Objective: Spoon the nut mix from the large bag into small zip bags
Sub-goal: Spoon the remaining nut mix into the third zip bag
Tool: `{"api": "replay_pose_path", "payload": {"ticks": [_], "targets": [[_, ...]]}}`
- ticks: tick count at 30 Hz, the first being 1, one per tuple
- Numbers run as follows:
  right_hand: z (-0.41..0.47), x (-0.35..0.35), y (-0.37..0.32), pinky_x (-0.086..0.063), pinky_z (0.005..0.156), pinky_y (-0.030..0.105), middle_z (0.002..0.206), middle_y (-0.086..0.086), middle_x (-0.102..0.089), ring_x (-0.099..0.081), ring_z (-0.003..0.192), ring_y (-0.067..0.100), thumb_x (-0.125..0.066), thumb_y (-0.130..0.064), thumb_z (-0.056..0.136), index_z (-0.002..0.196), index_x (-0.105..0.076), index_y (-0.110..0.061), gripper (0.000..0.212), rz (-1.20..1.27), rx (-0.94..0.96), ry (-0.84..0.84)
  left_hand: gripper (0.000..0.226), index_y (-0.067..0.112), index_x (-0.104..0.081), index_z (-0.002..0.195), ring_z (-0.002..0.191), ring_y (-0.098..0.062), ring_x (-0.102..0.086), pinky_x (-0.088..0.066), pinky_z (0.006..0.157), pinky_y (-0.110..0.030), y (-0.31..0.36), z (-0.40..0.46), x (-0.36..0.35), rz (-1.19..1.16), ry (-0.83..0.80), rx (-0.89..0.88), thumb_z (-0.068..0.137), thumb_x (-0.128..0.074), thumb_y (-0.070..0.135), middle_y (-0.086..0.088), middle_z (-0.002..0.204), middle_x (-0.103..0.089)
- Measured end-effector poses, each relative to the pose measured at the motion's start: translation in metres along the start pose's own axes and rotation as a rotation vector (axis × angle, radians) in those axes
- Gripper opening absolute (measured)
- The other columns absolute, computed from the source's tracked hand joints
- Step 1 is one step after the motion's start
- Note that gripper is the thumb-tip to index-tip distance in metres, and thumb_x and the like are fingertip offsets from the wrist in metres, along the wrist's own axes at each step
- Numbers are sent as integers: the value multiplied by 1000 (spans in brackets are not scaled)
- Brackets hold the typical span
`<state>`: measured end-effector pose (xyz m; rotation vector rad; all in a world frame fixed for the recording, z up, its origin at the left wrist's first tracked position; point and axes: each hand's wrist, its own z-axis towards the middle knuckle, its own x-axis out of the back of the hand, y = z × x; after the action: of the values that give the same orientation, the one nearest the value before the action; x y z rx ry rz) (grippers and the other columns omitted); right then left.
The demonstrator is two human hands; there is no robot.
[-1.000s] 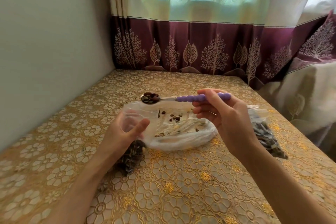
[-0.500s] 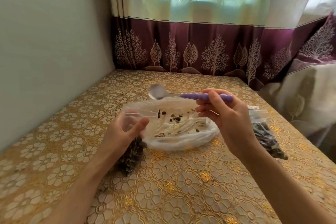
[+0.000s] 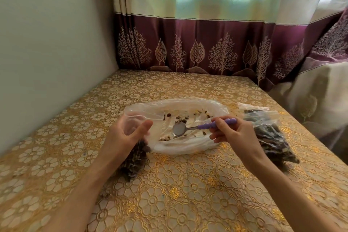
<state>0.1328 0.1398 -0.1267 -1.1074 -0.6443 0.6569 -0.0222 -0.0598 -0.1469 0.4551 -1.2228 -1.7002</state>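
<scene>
Two bags frame the work on the gold floral tablecloth. Biggest is the large bag, lying flat with its mouth spread wide just beyond both sets of fingers; only a thin scatter of nut mix is left on its floor, so the job looks nearly finished. Next in size, a filled zip bag lies just outside the right hand's knuckles, probably set aside as done. A second small zip bag hangs below the left hand, whose fingers and thumb curl round its clear top, seemingly to keep the mouth open for the next load. Smallest is the purple-handled spoon: the right hand pinches its beaded handle, the empty bowl resting low inside the large bag ahead of the fingertips, apparently to gather leftovers. Crumpled plastic folds around the spoon could hinder a clean scoop.
</scene>
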Motion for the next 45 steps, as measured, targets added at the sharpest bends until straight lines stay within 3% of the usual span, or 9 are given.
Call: {"api": "replay_pose_path", "payload": {"ticks": [4, 10, 12, 15, 18, 28, 36, 41, 45], "targets": [[-5, -5, 0, -54, 55, 21, 71, 1, -74, -65, 60, 15, -50, -9, 94, 87, -64, -4, 16, 84, -74, -71, 81, 22, -54, 99, 71, -8, -69, -49, 66, -10, 0, 0, 0, -2, -13, 4, 47, -58, 84, 7, 83, -72], [-9, -11, 4, -54, 55, 22, 70, 6, -73, -65, 62, 19, -53, -11, 92, 89, -65, -1, 16, 199, -194, -118, 80, 22, -54, 99, 76, -4, -68, -46, 68, -7, 0, 0, -1, 9, -10, 8, 49, -58, 83, 8, 83, -72], [-8, -13, 6, -53, 55, 22, 71, 9, -72, -65, 61, 19, -55, -12, 92, 86, -67, -1, 17, 242, -244, -123, 79, 23, -55, 99, 78, -2, -67, -45, 74, -11, 1, 0, -1, 17, -12, 11, 49, -57, 84, 9, 84, -71], [-8, -18, 7, -53, 53, 20, 73, 11, -73, -66, 60, 16, -53, -14, 94, 79, -68, -1, 25, 274, -283, -126, 78, 22, -55, 100, 81, -3, -67, -45, 87, -27, 1, 0, 0, 15, -14, 18, 50, -58, 83, 8, 83, -71], [-8, -22, 6, -53, 51, 18, 72, 12, -73, -66, 57, 14, -51, -15, 96, 72, -68, -3, 31, 314, -310, -92, 80, 22, -55, 100, 81, -5, -68, -46, 90, -33, 1, -1, 0, 8, -20, 29, 49, -59, 83, 6, 84, -71], [1, -15, -1, -53, 50, 18, 69, 11, -72, -65, 55, 12, -50, -17, 96, 78, -64, 1, 29, 411, -355, 3, 85, 22, -54, 104, 73, -11, -67, -49, 69, -23, -1, 1, 1, 23, -19, 38, 46, -59, 85, 3, 83, -69], [21, -9, -31, -54, 54, 20, 70, 11, -71, -66, 60, 15, -51, -18, 95, 86, -64, 2, 26, 478, -263, 21, 79, 29, -55, 99, 75, -4, -66, -47, 71, -21, 0, -1, -1, 37, -7, 60, 45, -56, 87, 9, 83, -68], [22, -16, -53, -52, 52, 19, 68, 9, -71, -64, 56, 13, -48, -18, 96, 75, -65, -2, 32, 505, -123, -9, 78, 29, -57, 99, 83, -4, -66, -52, 83, -34, -1, 0, 2, 27, -17, 82, 46, -58, 86, 10, 89, -69], [12, -24, -61, -52, 54, 18, 71, 6, -72, -63, 60, 14, -49, -15, 95, 81, -64, -2, 25, 406, 38, -108, 81, 28, -57, 100, 83, -4, -66, -52, 84, -37, 0, 0, 2, 9, -18, 90, 44, -58, 86, 8, 90, -69]]}}
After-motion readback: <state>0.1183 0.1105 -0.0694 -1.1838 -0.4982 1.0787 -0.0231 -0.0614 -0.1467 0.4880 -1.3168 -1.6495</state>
